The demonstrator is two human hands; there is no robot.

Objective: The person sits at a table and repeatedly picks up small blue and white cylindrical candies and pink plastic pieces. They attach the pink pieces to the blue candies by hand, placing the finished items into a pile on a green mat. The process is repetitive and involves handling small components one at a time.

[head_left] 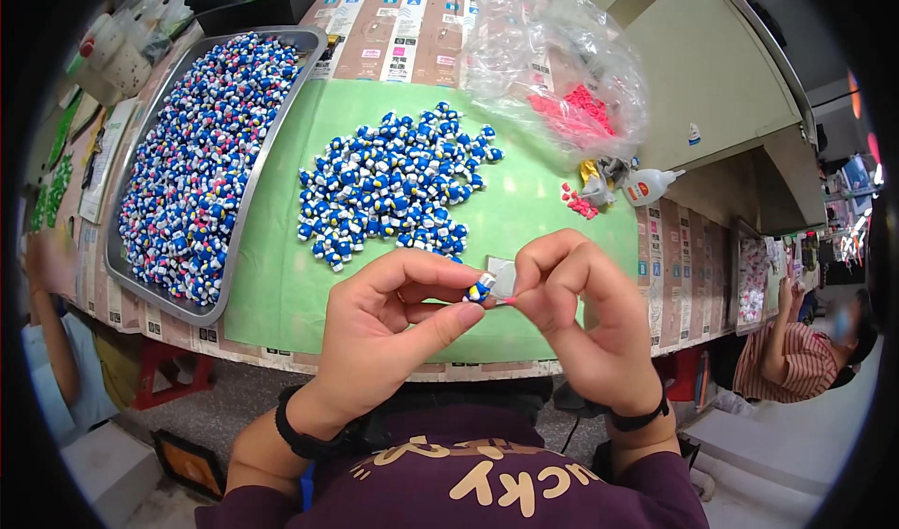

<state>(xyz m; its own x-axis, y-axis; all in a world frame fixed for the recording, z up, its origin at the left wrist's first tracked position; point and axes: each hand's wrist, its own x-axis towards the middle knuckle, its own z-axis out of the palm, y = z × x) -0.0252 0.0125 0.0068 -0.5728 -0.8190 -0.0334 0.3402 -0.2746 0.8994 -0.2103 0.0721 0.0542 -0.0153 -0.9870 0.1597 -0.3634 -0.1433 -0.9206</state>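
Between thumb and fingertips, my left hand [389,314] pinches a small blue-and-white figure [479,289] with a touch of yellow. Just to its right, my right hand [590,318] has its thumb and index finger closed on a tiny pink piece [510,301]. The two hands are close together above the green mat [267,248]. Behind the fingertips lies a small grey square pad [504,274], partly hidden by my right hand. A heap of similar blue-and-white figures [384,187] lies beyond my left hand.
On the left stands a metal tray [263,168] full of more figures. Several loose pink pieces [579,201] lie at the right, beside a white squeeze bottle [651,186]. A clear plastic bag [552,51] holds pink pieces at the back. Other people sit at both sides.
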